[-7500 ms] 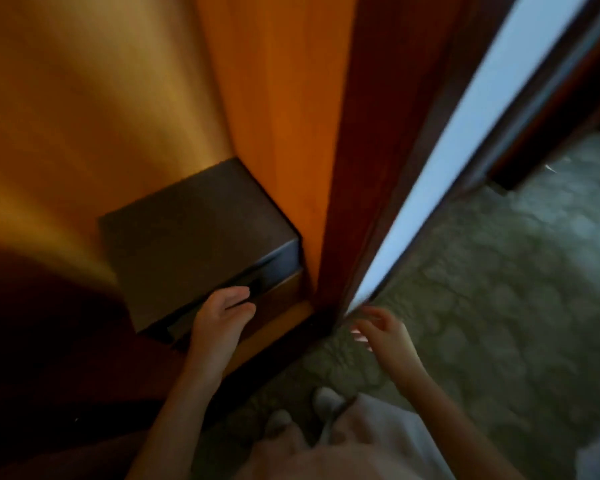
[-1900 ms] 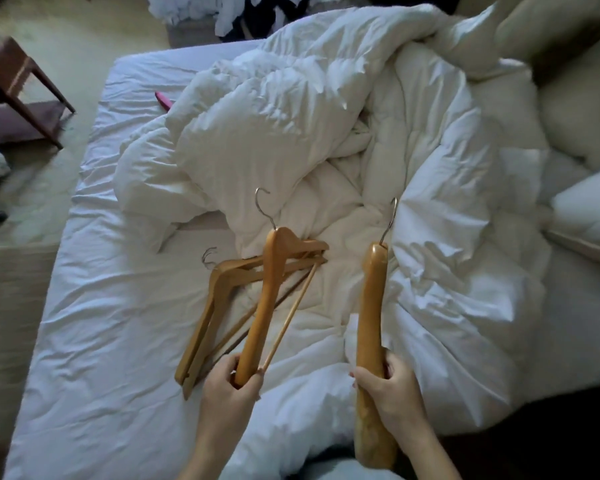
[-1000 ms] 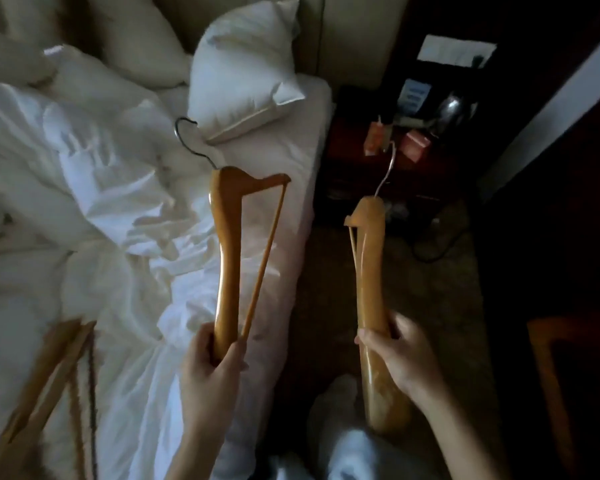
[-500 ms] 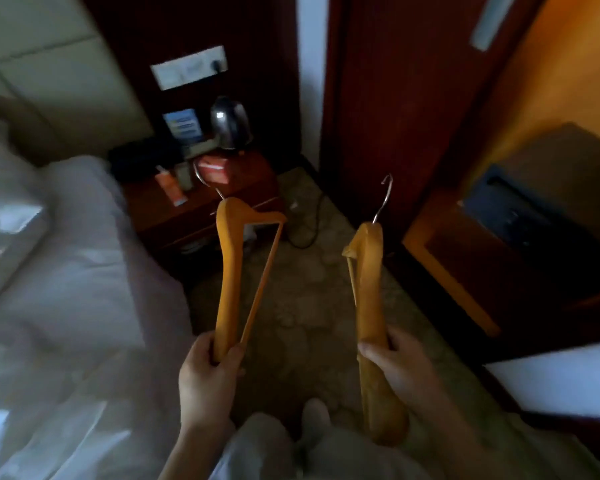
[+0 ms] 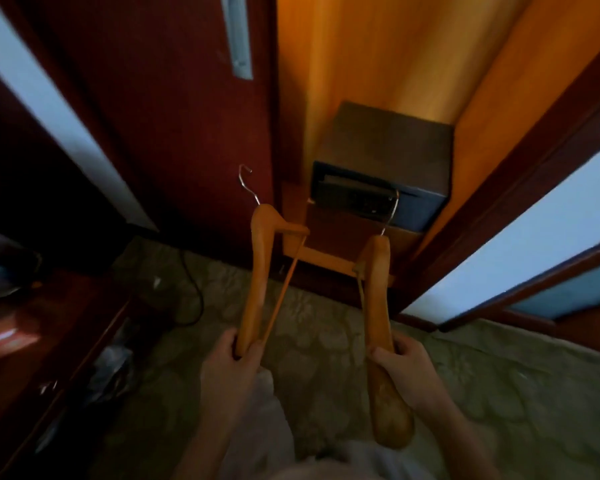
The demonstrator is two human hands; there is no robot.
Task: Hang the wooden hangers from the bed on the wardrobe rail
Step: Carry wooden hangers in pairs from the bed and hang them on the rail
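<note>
I hold two wooden hangers upright in front of the open wardrobe. My left hand grips the lower arm end of the left hanger, whose metal hook points up before the dark red wardrobe door. My right hand is closed around the thick right hanger, seen edge-on, its hook in front of the safe. The wardrobe rail and the bed are out of view.
A dark safe sits on the wardrobe's floor shelf. A dark wooden bedside table stands at the left, with a black cable on the patterned carpet. A second door panel angles in on the right.
My view has swung from the bed past the bedside table to face the open wardrobe. Both hangers stay gripped the same way, now in front of the safe.
</note>
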